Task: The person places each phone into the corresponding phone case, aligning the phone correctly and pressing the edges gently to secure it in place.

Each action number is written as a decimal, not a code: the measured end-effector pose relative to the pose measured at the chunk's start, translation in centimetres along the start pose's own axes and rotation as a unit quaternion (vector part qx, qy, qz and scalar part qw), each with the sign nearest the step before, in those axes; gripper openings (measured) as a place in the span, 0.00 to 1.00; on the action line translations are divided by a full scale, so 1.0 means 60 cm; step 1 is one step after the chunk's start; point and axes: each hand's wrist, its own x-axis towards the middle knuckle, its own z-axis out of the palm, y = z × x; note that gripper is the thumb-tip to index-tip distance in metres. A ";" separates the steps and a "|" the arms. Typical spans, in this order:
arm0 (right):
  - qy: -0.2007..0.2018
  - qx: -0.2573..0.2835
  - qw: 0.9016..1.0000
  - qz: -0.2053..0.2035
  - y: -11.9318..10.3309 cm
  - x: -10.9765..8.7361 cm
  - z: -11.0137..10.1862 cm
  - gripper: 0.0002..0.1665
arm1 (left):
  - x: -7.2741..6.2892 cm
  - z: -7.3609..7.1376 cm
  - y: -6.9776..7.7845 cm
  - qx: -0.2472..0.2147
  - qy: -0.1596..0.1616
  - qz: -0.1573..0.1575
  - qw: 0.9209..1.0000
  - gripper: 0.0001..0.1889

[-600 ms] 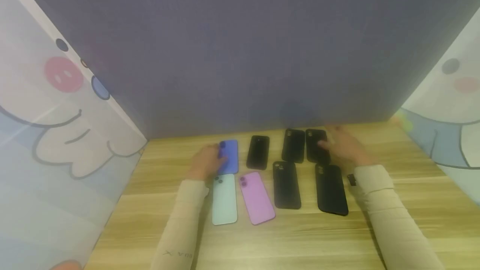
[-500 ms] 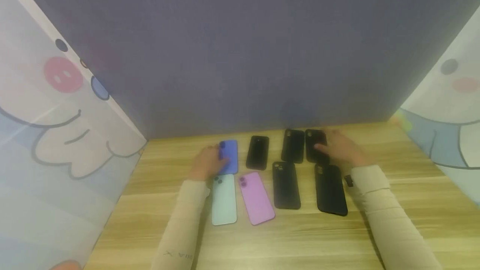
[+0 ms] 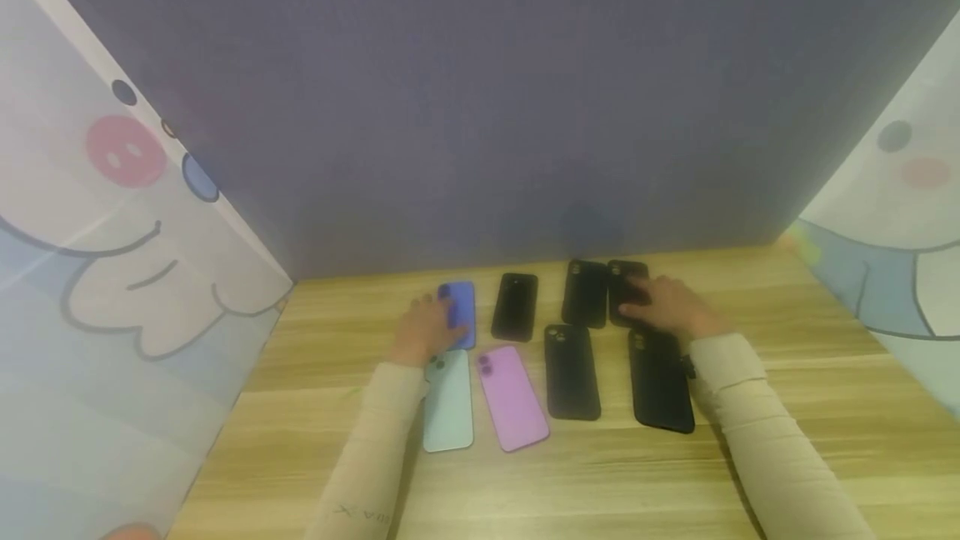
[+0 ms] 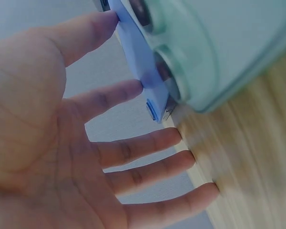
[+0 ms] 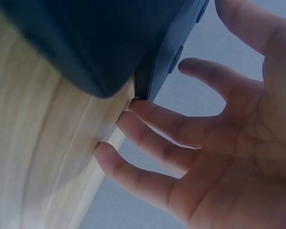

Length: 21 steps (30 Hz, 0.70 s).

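At the back of the wooden table, my left hand [image 3: 423,330] rests over the left side of a blue-purple phone [image 3: 463,307]. In the left wrist view the thumb and index fingertips touch that phone's edge, and the other fingers reach straight to the tabletop. My right hand [image 3: 671,305] lies over the right side of a black phone case [image 3: 621,275] in the back row. Its spread fingers touch the wood in the right wrist view, the middle fingertip meeting the case's lower corner. The left palm faces a mint green phone [image 3: 448,407] nearby; another black case [image 3: 662,386] lies before the right hand.
A pink phone [image 3: 513,398] lies slanted beside the mint one. Behind it is a dark phone [image 3: 515,307]. More black cases lie at the back [image 3: 585,294] and front [image 3: 572,372]. A grey partition [image 3: 480,107] rises behind the table [image 3: 555,490].
My right hand has slid left, further over the back black case, which has shifted slightly left. The left hand has moved a little right over the blue-purple phone.
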 end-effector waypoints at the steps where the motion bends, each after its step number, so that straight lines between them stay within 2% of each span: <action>1: -0.001 -0.001 1.000 0.000 -0.002 -0.001 -0.001 0.44 | -0.001 -0.001 0.001 -0.001 -0.002 0.000 1.000 0.34; 12: -0.018 -0.021 1.000 0.000 -0.009 -0.003 -0.003 0.40 | -0.009 -0.008 0.007 0.001 -0.004 -0.002 1.000 0.34; 21: -0.026 -0.018 1.000 -0.001 -0.020 -0.005 -0.009 0.40 | -0.008 -0.003 0.007 -0.022 -0.011 -0.010 1.000 0.44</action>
